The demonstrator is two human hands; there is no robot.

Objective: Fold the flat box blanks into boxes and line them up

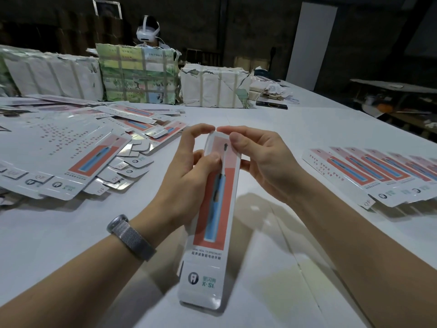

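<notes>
A long, narrow white box (212,233) with a red panel and a blue toothbrush picture is held up in the middle, its far end pointing away from me. My left hand (189,171) grips its left side, thumb across the front and forefinger curled over the far end. My right hand (262,159) holds the right side, thumb on the front near the top and forefinger at the far end. A heap of flat blanks (78,152) lies at the left. A row of folded boxes (378,176) lies side by side at the right.
Taped paper-wrapped bundles (139,74) stand along the far edge of the white table (272,268). Behind them sits another person wearing a white headset (147,31). Loose papers and a dark flat object (272,104) lie at the back right.
</notes>
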